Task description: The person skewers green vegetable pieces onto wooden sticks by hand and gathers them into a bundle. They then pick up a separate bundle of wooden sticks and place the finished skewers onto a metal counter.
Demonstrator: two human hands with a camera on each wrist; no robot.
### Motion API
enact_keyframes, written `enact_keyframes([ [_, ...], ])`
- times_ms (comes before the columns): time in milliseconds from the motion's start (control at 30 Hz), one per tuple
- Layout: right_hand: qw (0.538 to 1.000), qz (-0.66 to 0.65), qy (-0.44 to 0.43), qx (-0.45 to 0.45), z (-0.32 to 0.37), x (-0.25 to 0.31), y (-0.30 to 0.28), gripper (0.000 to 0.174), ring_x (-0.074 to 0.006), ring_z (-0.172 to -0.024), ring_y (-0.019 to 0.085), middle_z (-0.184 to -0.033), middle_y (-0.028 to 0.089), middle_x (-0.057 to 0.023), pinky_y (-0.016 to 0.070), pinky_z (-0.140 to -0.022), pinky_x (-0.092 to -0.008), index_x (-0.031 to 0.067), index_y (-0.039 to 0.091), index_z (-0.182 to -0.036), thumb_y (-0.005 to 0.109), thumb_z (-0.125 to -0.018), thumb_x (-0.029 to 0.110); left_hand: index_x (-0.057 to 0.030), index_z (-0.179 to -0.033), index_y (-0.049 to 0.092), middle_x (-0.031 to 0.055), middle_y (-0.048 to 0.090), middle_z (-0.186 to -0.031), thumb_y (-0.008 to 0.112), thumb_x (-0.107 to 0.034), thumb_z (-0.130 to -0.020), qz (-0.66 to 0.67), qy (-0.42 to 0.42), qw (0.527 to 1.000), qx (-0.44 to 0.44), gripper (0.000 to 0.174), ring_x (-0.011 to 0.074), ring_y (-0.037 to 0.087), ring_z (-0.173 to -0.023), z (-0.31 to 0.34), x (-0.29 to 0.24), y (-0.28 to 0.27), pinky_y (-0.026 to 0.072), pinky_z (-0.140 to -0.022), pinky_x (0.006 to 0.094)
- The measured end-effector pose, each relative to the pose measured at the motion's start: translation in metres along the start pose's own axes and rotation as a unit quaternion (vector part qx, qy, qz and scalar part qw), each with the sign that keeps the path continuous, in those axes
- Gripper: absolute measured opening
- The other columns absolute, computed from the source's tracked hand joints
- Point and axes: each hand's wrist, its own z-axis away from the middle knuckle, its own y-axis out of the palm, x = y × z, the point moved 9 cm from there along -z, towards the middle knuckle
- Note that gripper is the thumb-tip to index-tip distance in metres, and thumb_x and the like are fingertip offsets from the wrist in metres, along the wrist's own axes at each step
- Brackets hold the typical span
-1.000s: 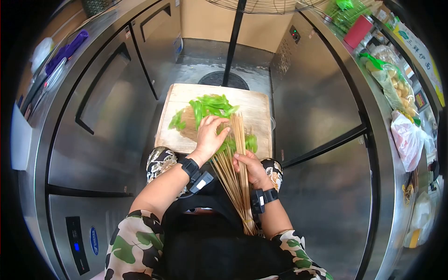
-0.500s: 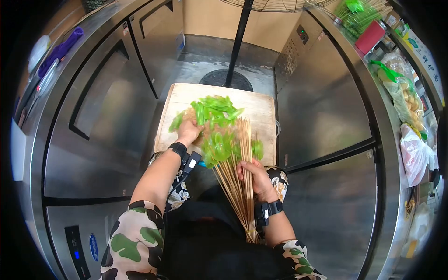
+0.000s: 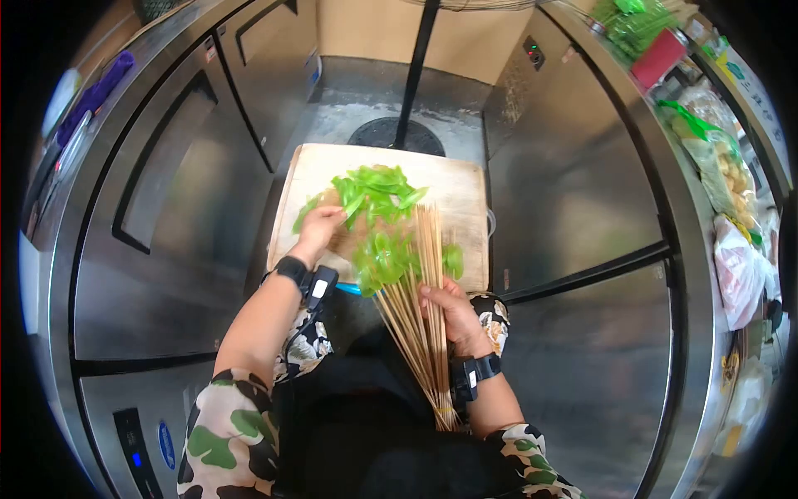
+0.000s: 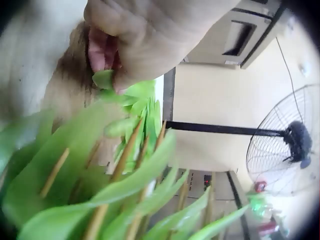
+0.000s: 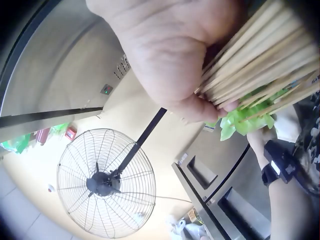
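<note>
Green slices [image 3: 378,187] lie heaped on a pale wooden board [image 3: 461,179]. At the heap's near left side, the left hand [image 3: 318,233] pinches a single slice [image 4: 103,79] between thumb and finger. The right hand [image 3: 453,314] grips a bundle of thin skewers [image 3: 432,333] over the board's near edge. Pierced slices [image 3: 385,262] cluster near several tips, though blur leaves their number unclear.
</note>
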Motion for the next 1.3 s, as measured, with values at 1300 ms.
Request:
enact_keyframes([
  [1300, 0.991, -0.046, -0.042, 0.12, -0.002, -0.011, -0.001, 0.02, -0.0051, -0.065, 0.054, -0.076, 0.057, 0.0007, 0.0419, -0.052, -0.0172, 0.0072, 0.054, -0.094, 0.065, -0.08, 0.016, -0.0069, -0.114, 0.05, 0.003, 0.054, -0.101, 0.052, -0.003, -0.084, 0.122, 0.052, 0.978, 0.164, 0.031, 0.0105, 0.053, -0.087, 0.079, -0.126, 0.089, 0.0436, -0.071, 0.0209],
])
